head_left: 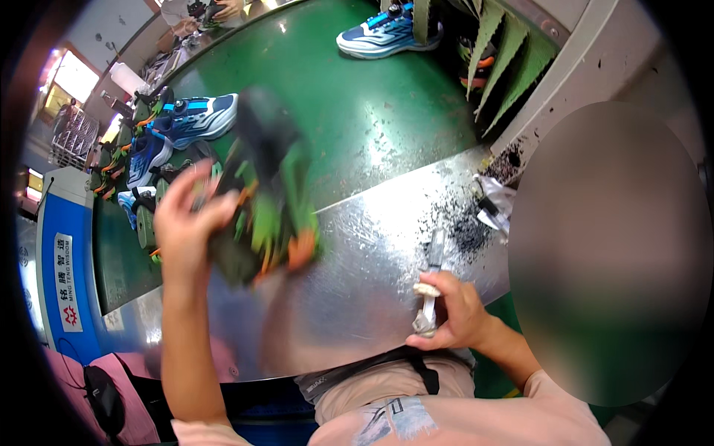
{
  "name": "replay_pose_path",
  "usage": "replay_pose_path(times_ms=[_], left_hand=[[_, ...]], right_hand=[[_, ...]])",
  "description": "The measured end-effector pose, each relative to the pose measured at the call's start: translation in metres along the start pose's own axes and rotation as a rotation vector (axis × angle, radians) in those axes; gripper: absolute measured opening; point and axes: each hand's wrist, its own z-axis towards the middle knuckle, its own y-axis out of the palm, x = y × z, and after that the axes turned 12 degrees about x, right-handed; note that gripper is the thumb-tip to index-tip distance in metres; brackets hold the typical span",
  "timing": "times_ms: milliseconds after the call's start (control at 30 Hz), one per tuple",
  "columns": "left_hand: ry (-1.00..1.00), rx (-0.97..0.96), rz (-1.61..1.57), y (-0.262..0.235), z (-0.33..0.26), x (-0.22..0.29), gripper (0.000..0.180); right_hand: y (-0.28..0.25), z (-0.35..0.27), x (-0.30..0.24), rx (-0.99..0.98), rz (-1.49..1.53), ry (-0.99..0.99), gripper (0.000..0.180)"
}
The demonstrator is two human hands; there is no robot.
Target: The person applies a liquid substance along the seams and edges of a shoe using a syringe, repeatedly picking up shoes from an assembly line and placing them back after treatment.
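My left hand [186, 215] is raised over the metal ledge, fingers closed on the side of a dark green sports shoe [256, 223]. Orange and bright green accents show on the shoe, which is tilted and smeared by motion. Lower right, my right hand [461, 312] grips a small hand tool [429, 301] over the ledge's near part. The tool has a whitish, wrapped-looking handle and a flat grey tip [436, 249] pointing away from me; its exact kind is unclear. A gap separates tool and shoe.
Beyond the metal ledge [357, 275] runs a green conveyor belt [335, 97]. Blue-and-white shoes [201, 119] and dark green ones crowd its left side; another blue-and-white shoe [387, 33] sits far right by hanging green flaps [513, 67]. Black crumbs [468, 232] lie beside crumpled white material [497, 201].
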Motion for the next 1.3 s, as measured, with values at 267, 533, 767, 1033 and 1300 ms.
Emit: replay_pose_path(times_ms=[267, 533, 767, 1033, 1300], left_hand=[[0.412, -0.141, 0.579, 0.221, 0.074, -0.001, 0.085], [0.642, -0.202, 0.287, 0.136, 0.044, -0.040, 0.050], [0.749, 0.729, 0.622, -0.036, 0.023, -0.089, 0.051], [0.061, 0.461, 0.193, -0.032, 0.040, -0.115, 0.037], [0.133, 0.215, 0.244, -0.049, -0.049, -0.107, 0.057]], right_hand=[[0.010, -0.020, -0.003, 0.081, -0.017, -0.062, 0.086], [0.003, -0.021, 0.002, 0.068, 0.017, -0.083, 0.087], [-0.008, -0.032, 0.003, 0.019, 0.046, -0.026, 0.090], [0.001, -0.046, 0.031, 0.087, 0.197, 0.142, 0.089], [0.016, -0.040, 0.056, 0.177, 0.220, 0.347, 0.088]])
